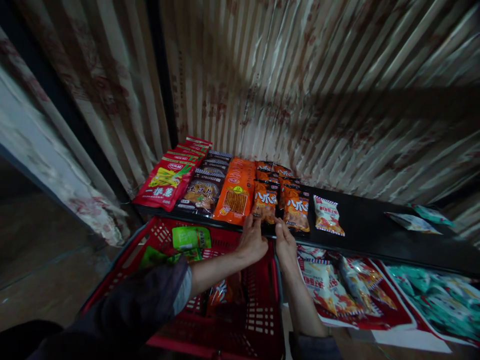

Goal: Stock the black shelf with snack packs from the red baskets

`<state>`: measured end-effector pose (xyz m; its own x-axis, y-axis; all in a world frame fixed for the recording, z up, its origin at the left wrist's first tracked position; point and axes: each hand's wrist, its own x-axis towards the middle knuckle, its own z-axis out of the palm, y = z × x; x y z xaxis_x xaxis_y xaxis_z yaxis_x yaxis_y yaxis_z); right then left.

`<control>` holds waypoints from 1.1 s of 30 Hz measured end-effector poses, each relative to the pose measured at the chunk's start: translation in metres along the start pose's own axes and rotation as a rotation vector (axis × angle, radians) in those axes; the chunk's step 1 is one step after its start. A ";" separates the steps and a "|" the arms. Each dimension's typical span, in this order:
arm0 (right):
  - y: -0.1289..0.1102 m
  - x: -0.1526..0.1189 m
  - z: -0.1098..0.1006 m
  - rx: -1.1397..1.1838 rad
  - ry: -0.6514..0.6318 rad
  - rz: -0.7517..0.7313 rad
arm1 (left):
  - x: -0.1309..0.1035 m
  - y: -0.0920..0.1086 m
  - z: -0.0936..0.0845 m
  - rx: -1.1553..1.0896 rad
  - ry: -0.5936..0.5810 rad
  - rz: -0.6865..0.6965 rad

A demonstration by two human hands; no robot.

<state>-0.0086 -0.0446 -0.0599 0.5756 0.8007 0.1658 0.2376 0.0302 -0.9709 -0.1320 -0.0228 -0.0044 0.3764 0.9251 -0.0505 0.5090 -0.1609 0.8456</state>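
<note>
Both hands at the front snack bag, contact partly hidden

You have the orange-and-brown snack bag (265,199) at the front edge of the black shelf (362,220), foremost in its column, other bags of the kind behind it. Your left hand (252,245) reaches over the shelf's front edge, fingers extended to the bag's lower left. Your right hand (285,244) is at that same edge, fingertips by the lower right corner. The fingers appear loosely bent, not clenched; whether either hand pinches the film cannot be told from this angle.

Also on the shelf: the orange packet (234,190) just left of the bag, a matching snack bag (296,207) just right of it, and a white snack bag (329,216) farther right. The red basket (258,302) is below the shelf's front edge.

Handling assessment: expect your bag to be light and soft, with glossy film likely to slip under dry fingertips. The contents are probably brittle; squeezing the belly could crush them. The flat seam nearest the shelf's front edge, or the two lower corners, should give the safest hold. Support both sides evenly; a one-sided push may skew it against its neighbours.
</note>
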 end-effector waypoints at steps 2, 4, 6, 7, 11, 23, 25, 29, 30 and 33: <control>0.006 0.001 0.000 -0.080 -0.010 -0.020 | 0.005 -0.001 0.001 0.063 -0.011 -0.010; 0.010 0.003 -0.001 -0.163 -0.030 -0.055 | 0.011 0.000 0.001 0.136 0.012 0.024; 0.013 0.005 -0.001 -0.232 -0.040 -0.097 | 0.019 0.000 0.000 0.196 0.054 0.051; 0.014 0.006 -0.001 -0.258 -0.033 -0.116 | 0.024 0.000 -0.001 0.214 0.071 0.044; 0.014 0.007 0.000 -0.375 -0.011 -0.189 | 0.039 0.000 -0.001 0.233 0.067 -0.001; 0.006 -0.003 0.000 -0.685 0.037 -0.373 | 0.044 0.002 0.010 0.170 0.024 0.009; 0.007 -0.005 0.001 -0.709 0.039 -0.387 | 0.046 -0.001 0.010 0.152 0.025 0.012; 0.009 -0.007 0.004 -0.747 0.045 -0.423 | 0.044 -0.006 0.009 0.103 0.031 0.030; 0.010 -0.007 0.004 -0.754 0.043 -0.440 | 0.042 -0.006 0.009 0.096 0.034 0.039; 0.011 -0.008 0.005 -0.752 0.035 -0.524 | 0.039 -0.006 0.006 0.093 0.034 0.075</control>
<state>-0.0146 -0.0470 -0.0726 0.2714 0.7754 0.5702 0.9145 -0.0231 -0.4039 -0.1157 0.0124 -0.0153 0.3905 0.9201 0.0309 0.5507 -0.2603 0.7931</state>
